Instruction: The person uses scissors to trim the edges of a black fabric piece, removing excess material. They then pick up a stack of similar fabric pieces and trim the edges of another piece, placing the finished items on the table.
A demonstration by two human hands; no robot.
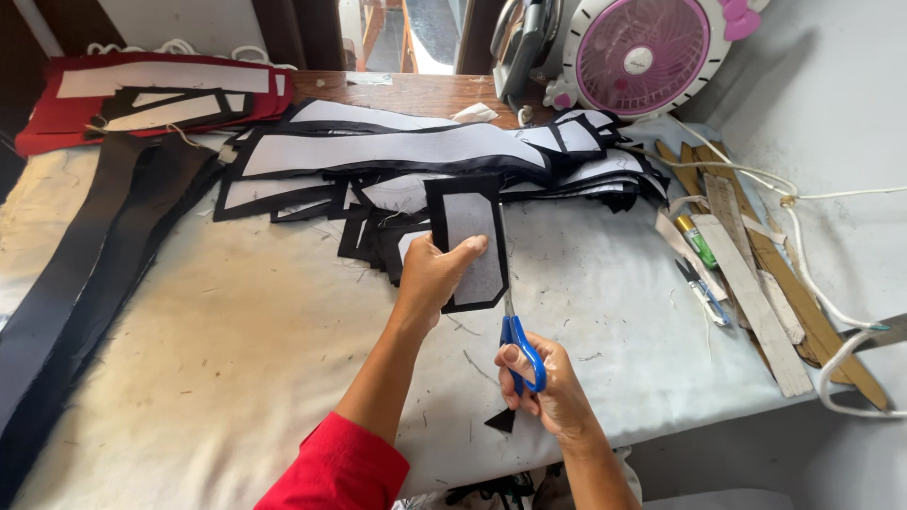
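Left hand [436, 272]: its grip is clamped on the black fabric piece [470, 244] with the grey lining, held up over the table [236, 331].
Right hand [548, 389]: fingers closed through the blue handles of the scissors [518, 346], blades at the lower right edge of the piece.
Black scrap [501, 420]: a small triangle just below the right hand.
Behind: a pile of similar cut pieces [425, 156]; a pink fan [642, 52] further back.

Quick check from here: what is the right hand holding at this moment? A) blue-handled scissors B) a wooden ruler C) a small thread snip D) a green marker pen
A: the right hand grips blue-handled scissors with the blades pointing up at the edge of the black-bordered fabric piece that the left hand holds.
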